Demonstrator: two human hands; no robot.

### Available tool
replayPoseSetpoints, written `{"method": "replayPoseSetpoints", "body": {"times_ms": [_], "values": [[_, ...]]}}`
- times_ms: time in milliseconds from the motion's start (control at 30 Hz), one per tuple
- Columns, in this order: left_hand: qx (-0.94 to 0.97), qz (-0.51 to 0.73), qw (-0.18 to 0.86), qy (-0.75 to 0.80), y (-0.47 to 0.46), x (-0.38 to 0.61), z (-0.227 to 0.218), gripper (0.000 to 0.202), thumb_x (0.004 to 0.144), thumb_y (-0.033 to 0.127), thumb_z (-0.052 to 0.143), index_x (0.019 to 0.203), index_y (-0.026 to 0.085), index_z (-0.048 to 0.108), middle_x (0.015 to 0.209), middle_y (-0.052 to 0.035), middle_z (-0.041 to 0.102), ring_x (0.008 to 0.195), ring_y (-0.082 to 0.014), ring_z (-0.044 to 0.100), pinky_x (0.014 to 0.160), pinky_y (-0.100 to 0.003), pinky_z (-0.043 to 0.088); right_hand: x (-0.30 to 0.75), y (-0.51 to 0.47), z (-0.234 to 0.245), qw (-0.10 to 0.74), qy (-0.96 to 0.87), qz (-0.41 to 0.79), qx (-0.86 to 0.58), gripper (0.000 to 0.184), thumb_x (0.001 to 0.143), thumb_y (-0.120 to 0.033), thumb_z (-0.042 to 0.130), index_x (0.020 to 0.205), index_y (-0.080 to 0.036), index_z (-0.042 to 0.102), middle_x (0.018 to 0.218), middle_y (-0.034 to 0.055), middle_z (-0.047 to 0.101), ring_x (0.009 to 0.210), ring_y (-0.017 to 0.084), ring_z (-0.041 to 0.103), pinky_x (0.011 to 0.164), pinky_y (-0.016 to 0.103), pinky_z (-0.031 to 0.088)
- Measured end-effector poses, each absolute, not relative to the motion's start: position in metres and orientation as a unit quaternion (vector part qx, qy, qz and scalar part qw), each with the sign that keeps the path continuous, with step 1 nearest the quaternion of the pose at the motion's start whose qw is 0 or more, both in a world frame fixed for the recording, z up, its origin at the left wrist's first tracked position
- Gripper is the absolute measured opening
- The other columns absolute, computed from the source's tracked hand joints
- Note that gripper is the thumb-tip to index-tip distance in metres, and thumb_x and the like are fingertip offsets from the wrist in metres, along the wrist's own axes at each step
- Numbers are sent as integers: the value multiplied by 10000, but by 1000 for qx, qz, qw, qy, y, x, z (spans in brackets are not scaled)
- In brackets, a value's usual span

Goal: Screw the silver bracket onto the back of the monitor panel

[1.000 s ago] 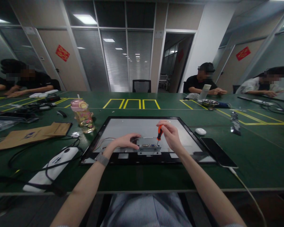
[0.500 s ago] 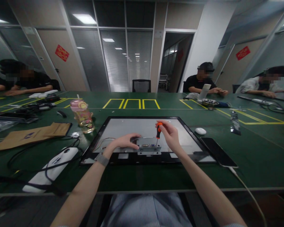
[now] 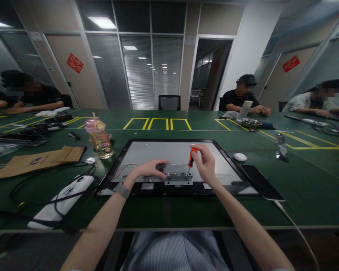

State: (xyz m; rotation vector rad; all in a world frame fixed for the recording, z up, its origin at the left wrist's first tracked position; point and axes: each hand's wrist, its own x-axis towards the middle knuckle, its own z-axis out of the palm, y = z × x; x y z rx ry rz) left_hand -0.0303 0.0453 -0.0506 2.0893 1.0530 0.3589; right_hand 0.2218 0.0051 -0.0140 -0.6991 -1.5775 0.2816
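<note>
A flat display panel (image 3: 141,149) with a black frame and grey back lies on the table before me. Near its front edge sits a metal bracket (image 3: 178,181) with connector ports along it. My left hand (image 3: 151,168) is at the bracket's left end, thumb against it and fingers curved behind; the fingers' exact contact is partly hidden. In my right hand (image 3: 205,163) is a small orange and black screwdriver (image 3: 191,158), gripped by the handle. It leans slightly, its shaft pointing down to the bracket's right end. The tip is too small to make out.
Left of the panel are a pink-lidded bottle (image 3: 99,139), a brown paper bag (image 3: 39,162) and a white power strip (image 3: 63,201) with black cables. On the right lie a phone (image 3: 261,182) with a cable and a white case (image 3: 240,157). Several people sit across the table.
The screwdriver's handle has tilted a little to the right, and my right hand's fingers have shifted and opened slightly around it. My left hand and the bracket look unmoved.
</note>
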Motion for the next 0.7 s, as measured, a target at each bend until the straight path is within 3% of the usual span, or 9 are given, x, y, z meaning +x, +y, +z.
{"method": "replayPoseSetpoints", "body": {"times_ms": [167,400,467,533,600,700], "values": [[818,139,373,414,42,-29,-49,730,631,484,720,1270,226,478,1380,-65,436,1249,-252,416,1048,-352,315,223,6,-13,656,-680,109,-310,95,820,-192,530,842,-218,619,851,41,545,823,194,532,740,347,421],[823,160,315,444,27,-19,-17,638,602,433,750,1164,208,551,1323,-85,496,1221,-283,444,1040,-401,313,224,7,-17,645,-684,160,-301,179,846,-177,465,947,-216,608,881,47,561,851,197,540,764,353,419],[825,210,298,431,5,-7,6,452,655,469,700,1014,209,610,1335,-72,489,1247,-287,419,1059,-418,287,224,7,-17,644,-683,161,-306,175,851,-184,463,947,-215,605,874,44,559,842,194,541,758,350,420],[813,313,300,389,-29,6,17,367,799,516,524,995,213,593,1324,-59,508,1238,-254,438,1056,-413,300,224,7,-17,643,-681,161,-312,172,856,-194,455,945,-213,602,871,44,561,838,194,541,757,350,422],[797,361,327,357,-71,15,4,492,857,590,317,1116,239,546,1303,-61,535,1236,-256,450,1028,-444,336,224,7,-18,640,-682,162,-316,170,859,-200,451,943,-212,598,874,45,565,833,193,542,756,352,422],[850,294,332,285,-136,14,-64,696,635,781,371,1227,425,453,1254,30,578,1260,-254,432,963,-478,398,224,7,-17,639,-682,163,-315,169,857,-197,447,937,-210,595,869,47,568,822,193,544,747,351,425]]}}
